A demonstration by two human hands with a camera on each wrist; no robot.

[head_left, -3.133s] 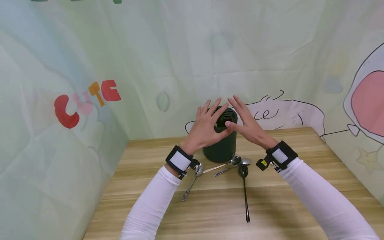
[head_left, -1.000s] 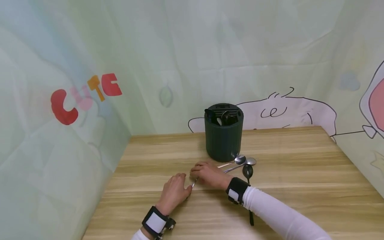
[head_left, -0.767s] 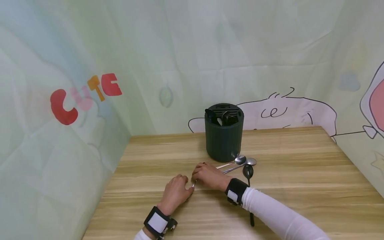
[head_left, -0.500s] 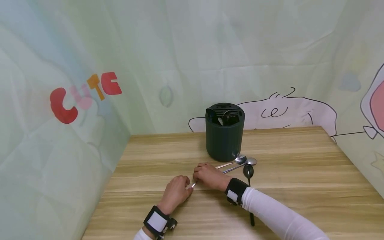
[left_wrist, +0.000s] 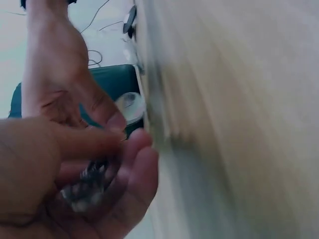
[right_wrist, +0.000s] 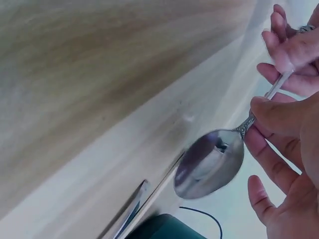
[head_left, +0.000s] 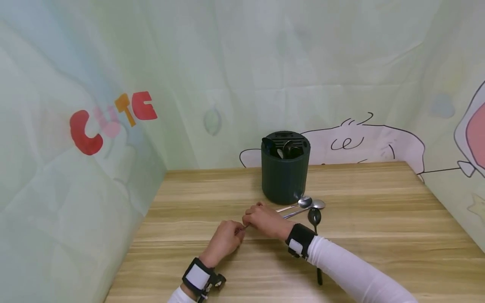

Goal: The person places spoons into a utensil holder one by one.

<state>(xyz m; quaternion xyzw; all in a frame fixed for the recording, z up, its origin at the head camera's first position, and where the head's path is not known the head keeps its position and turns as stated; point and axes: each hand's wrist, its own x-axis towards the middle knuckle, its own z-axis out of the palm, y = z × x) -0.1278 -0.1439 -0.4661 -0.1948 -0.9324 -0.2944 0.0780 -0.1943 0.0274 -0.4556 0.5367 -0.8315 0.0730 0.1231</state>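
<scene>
A silver spoon point(right_wrist: 212, 162) with an ornate handle is held between both hands in front of the holder. My right hand point(head_left: 267, 221) pinches it at the neck, just behind the bowl, thumb on top in the right wrist view. The left hand point(head_left: 224, 239) grips the handle's patterned end, which partly shows inside its curled fingers in the left wrist view. From the head, the right hand hides the bowl and only a short piece of handle appears between the hands. Close behind the right hand lie two more silver spoons, one bowl point(head_left: 305, 202) beside the other point(head_left: 318, 204).
A dark green utensil holder point(head_left: 285, 181) with several utensils in it stands behind the hands. One black spoon point(head_left: 314, 216) lies to the right, partly under the right forearm. The wooden table point(head_left: 363, 193) ends at a printed cloth backdrop point(head_left: 242, 63).
Both hands have come from above the holder down to the ornate spoon in front of it. In the last half second, the left fingers have closed further over the handle end.
</scene>
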